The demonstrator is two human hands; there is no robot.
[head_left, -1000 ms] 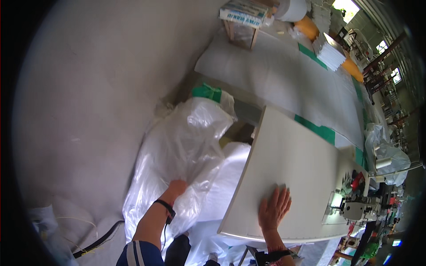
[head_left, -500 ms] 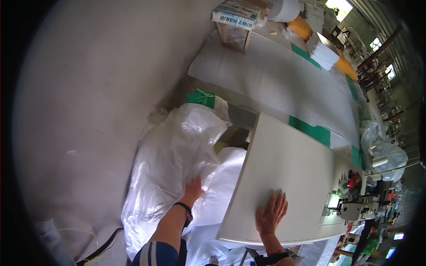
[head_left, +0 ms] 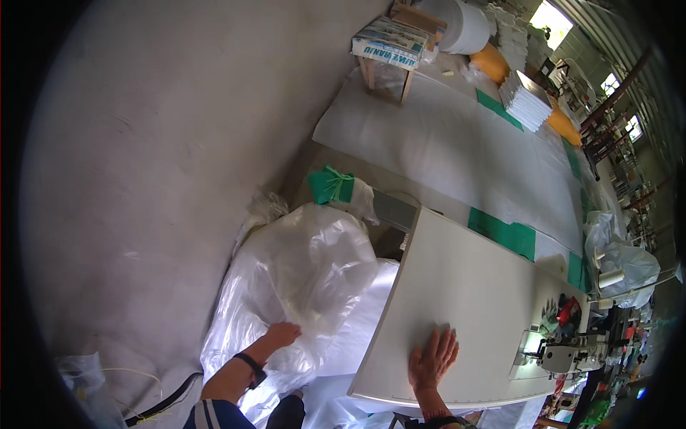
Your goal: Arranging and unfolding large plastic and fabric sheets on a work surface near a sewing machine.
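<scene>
My right hand (head_left: 433,360) lies flat on the pale table top (head_left: 464,293), fingers stretched out, with nothing in it. To the left, my left hand (head_left: 284,334) is over a crumpled heap of clear plastic sheeting (head_left: 307,250). Its fingers look curled inward, and whatever they hold, if anything, is hidden. White sheet material (head_left: 357,325) shows between the plastic and the table's left edge. At the far end of the plastic sits a green bundle (head_left: 332,186) tied with cord.
A sewing machine (head_left: 572,354) stands at the table's right end, with a red item (head_left: 569,312) beside it. Beyond, a long pale sheet (head_left: 457,150) covers the floor. Farther back are a small wooden stand (head_left: 386,79) and a white stack (head_left: 525,100).
My left hand has moved left, away from the table edge, over the plastic. The plastic's right edge now spreads farther over the white sheet. My right hand stays flat on the table; the view has shifted.
</scene>
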